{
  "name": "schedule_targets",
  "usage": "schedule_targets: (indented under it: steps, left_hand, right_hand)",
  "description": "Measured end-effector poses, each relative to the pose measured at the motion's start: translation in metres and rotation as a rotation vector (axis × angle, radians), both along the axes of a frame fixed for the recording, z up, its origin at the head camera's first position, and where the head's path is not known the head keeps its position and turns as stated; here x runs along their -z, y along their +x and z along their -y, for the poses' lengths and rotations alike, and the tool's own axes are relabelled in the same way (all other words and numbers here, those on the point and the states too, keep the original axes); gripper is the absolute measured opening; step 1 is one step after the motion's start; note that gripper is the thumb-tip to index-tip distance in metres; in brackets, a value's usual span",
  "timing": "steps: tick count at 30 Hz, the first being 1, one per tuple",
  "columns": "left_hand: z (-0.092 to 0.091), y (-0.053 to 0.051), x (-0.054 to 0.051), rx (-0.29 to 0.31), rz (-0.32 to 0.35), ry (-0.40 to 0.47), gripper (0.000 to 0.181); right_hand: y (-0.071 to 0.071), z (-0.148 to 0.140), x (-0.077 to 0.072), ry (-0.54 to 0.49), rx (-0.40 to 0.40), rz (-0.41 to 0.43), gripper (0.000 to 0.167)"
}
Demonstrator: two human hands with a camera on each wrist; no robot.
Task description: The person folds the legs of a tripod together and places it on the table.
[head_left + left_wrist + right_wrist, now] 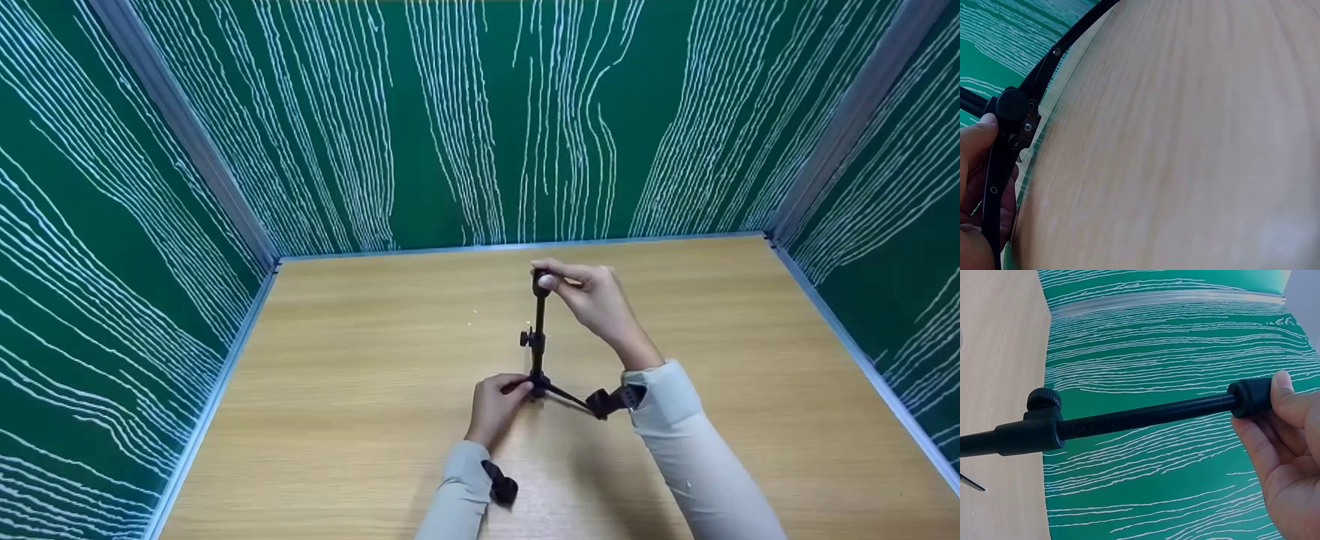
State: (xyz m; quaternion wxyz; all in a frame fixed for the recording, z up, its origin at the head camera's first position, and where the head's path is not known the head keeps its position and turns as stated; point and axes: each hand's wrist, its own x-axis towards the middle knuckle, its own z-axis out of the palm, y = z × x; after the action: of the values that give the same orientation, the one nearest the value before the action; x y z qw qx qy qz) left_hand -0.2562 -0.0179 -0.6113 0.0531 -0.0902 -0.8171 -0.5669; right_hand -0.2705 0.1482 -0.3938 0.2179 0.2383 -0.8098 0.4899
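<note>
A black tripod stand [538, 358] is held upright over the wooden table, in the middle of the head view. My right hand [600, 300] pinches its top end piece [1255, 396] between thumb and fingers. Down at the hub [1013, 107], the thumb and fingers of my left hand [495, 411] grip the stand beside a leg. Two flat legs spread from the hub in the left wrist view. A side knob [1044, 399] sits on the collar partway along the pole. Whether the feet touch the table I cannot tell.
The wooden table [337, 360] is bounded by green walls [442, 120] with white wavy lines and by grey metal edging [480, 248]. Tiny light specks [472, 323] lie left of the pole. Each wrist bears a small black device [501, 486].
</note>
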Motion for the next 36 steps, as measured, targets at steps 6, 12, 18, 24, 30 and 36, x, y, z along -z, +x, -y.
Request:
schedule_targets:
  steps: [6,12,18,24,30,36]
  left_hand:
    - [-0.0005,0.0001,-0.0001,-0.005,0.002,-0.002,0.019]
    - [-0.0005,0.0009,-0.0005,-0.001,0.018,0.015,0.018]
    - [-0.0011,0.0002,0.0004,0.002,0.032,0.029,0.017]
    - [-0.0007,-0.0007,0.0006,-0.002,0.04,0.038,0.017]
    - [-0.0004,0.0001,-0.0002,-0.012,0.033,0.025,0.018]
    - [-0.0007,-0.0006,-0.0009,-0.002,0.054,0.023,0.017]
  right_hand:
    - [-0.0006,-0.001,0.0047,-0.017,-0.011,0.003,0.024]
    - [-0.0005,-0.0005,0.0061,-0.03,-0.013,0.02,0.024]
    - [0.0006,-0.0006,0.0058,-0.039,-0.036,0.03,0.024]
    - [-0.0005,-0.0009,0.0043,-0.033,-0.032,0.033,0.024]
    - [0.0002,0.0002,0.003,-0.029,-0.013,0.034,0.022]
    - [0.0018,0.0012,0.006,-0.035,0.009,0.056,0.023]
